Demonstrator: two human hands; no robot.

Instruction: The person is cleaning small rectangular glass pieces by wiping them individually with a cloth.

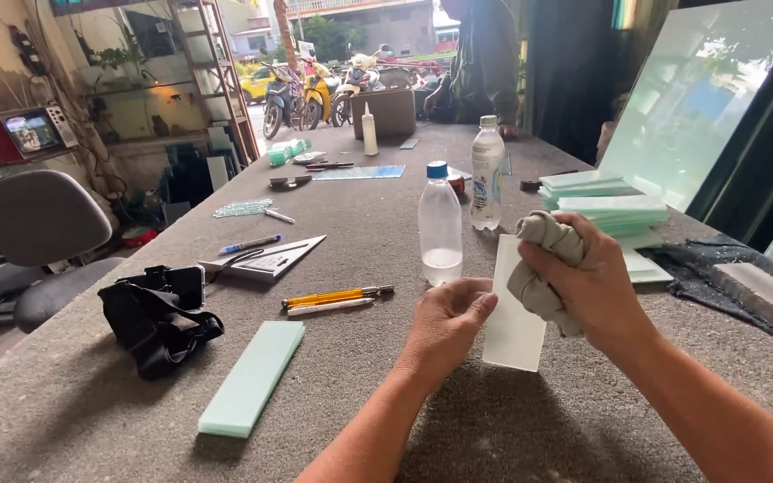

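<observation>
My left hand (447,320) pinches the left edge of a small frosted glass pane (513,329), holding it tilted above the grey carpeted table (91,420). Against the pane's upper right face my right hand (588,282) presses a bunched grey cloth (539,259). Just behind the pane stands a clear plastic bottle with a blue cap (440,224), holding a little liquid. A taller bottle with a white cap (487,174) is behind that.
A pale green glass strip (252,377) and a black strapped device (158,317) lie at left. Pens, a yellow glass cutter (337,296) and a triangle ruler (270,258) sit mid-table. Stacked glass pieces (615,215) are at right. A person stands at the far end.
</observation>
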